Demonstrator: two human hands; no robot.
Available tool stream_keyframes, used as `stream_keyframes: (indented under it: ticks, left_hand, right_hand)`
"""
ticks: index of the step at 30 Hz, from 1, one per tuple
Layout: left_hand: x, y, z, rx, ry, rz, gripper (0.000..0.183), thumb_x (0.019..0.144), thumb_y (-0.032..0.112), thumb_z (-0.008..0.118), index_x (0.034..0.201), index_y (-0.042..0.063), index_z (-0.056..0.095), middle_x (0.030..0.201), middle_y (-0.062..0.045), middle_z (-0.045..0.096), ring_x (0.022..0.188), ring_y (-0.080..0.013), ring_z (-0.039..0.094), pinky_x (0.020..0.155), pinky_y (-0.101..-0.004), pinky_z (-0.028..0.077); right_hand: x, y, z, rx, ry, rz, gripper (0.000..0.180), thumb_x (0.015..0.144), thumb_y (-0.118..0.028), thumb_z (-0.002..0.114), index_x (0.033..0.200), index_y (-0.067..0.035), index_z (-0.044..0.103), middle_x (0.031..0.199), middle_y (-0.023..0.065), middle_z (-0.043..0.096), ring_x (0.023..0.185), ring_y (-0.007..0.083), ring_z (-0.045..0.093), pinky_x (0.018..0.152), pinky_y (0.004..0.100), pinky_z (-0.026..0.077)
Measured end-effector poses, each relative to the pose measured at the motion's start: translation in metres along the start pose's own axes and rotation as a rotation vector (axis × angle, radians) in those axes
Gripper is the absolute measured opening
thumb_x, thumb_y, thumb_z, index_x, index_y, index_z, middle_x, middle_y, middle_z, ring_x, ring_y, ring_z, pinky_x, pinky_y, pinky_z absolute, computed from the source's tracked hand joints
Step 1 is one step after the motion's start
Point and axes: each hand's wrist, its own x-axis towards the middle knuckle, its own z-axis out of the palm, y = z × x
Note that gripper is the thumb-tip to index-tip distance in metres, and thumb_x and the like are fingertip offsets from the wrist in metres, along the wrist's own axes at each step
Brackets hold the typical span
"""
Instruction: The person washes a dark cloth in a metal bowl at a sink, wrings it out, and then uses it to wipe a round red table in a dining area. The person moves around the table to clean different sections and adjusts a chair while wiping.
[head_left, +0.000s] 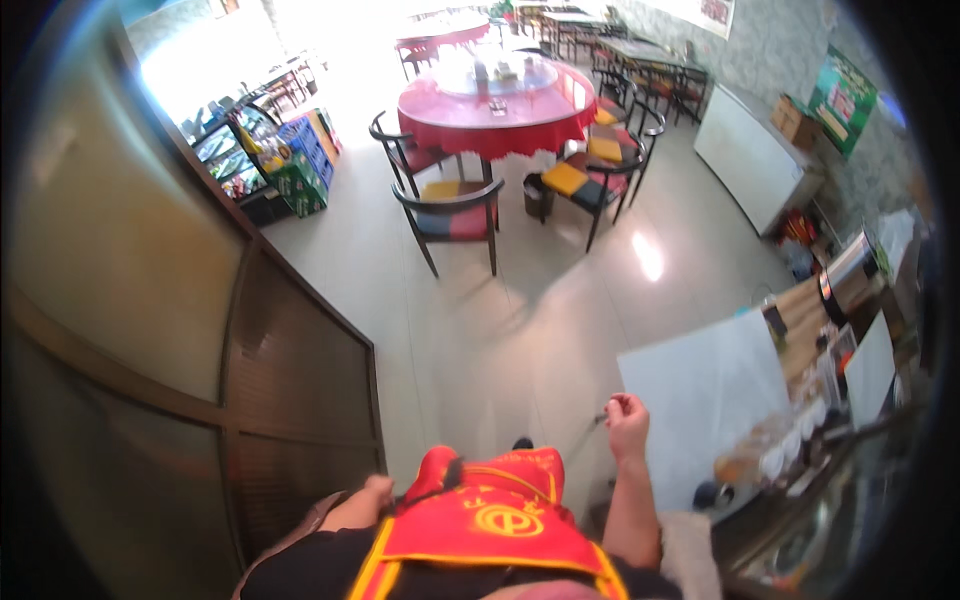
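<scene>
My right hand (627, 418) is raised beside the white counter top (697, 390), its fingers curled together. A small dark thing shows at its fingertips; whether the hand holds it, I cannot tell. My left hand (379, 489) hangs low at my side, near the brown-framed glass partition (300, 367), blurred and partly hidden, so its grip is unclear. Between the hands is the red apron (480, 525) with yellow trim that I wear. Ahead stands a round table (517, 112) with a red cloth and a glass turntable, with several chairs around it.
A chair (454, 217) with a patchwork seat stands on the tiled floor ahead, a waste bin (535, 196) near it. Crates (300, 180) and a display case (229, 157) are at the left. A white chest freezer (750, 157) lines the right wall. Cups (787, 442) crowd the right counter.
</scene>
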Motion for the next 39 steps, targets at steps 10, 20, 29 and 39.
stream_keyframes:
  ticks: [10, 20, 29, 39]
  left_hand:
    - [0.086, 0.135, 0.005, -0.197, -0.088, -0.058, 0.03, 0.09, 0.031, 0.067, 0.096, 0.003, 0.074, 0.092, -0.017, 0.076, 0.089, -0.0328, 0.075, 0.078, -0.0459, 0.059]
    - [0.202, 0.37, -0.047, 0.472, -0.39, 0.625, 0.024, 0.094, 0.027, 0.061, 0.089, 0.004, 0.068, 0.082, -0.014, 0.069, 0.079, -0.031, 0.07, 0.062, -0.0459, 0.054]
    - [0.256, 0.52, -0.055, 0.745, -0.4, 0.79, 0.026, 0.093, 0.034, 0.06, 0.092, 0.011, 0.071, 0.09, -0.011, 0.07, 0.087, -0.0321, 0.071, 0.067, -0.0469, 0.056]
    - [0.217, 0.608, 0.044, 1.488, -0.131, 1.273, 0.032, 0.091, 0.044, 0.06, 0.093, 0.015, 0.072, 0.091, -0.011, 0.071, 0.089, -0.0353, 0.072, 0.07, -0.0508, 0.056]
  right_hand:
    - [0.132, -0.012, 0.078, -0.594, -0.263, -0.083, 0.034, 0.09, -0.026, 0.068, 0.114, -0.002, 0.071, 0.1, 0.019, 0.076, 0.095, 0.0362, 0.073, 0.086, 0.0428, 0.057]
    - [0.177, -0.029, 0.135, -0.984, -0.368, 0.111, 0.046, 0.09, -0.031, 0.064, 0.128, -0.006, 0.066, 0.12, 0.0219, 0.07, 0.112, 0.0392, 0.067, 0.097, 0.0474, 0.053]
    - [0.176, -0.023, 0.117, -0.771, -0.128, 0.301, 0.045, 0.089, -0.03, 0.064, 0.125, -0.003, 0.067, 0.117, 0.0225, 0.071, 0.11, 0.0394, 0.067, 0.095, 0.0476, 0.054]
    - [0.258, 0.059, 0.027, -0.779, -0.214, 0.43, 0.042, 0.088, -0.032, 0.068, 0.119, -0.004, 0.071, 0.113, 0.02, 0.073, 0.108, 0.038, 0.068, 0.093, 0.0473, 0.055]
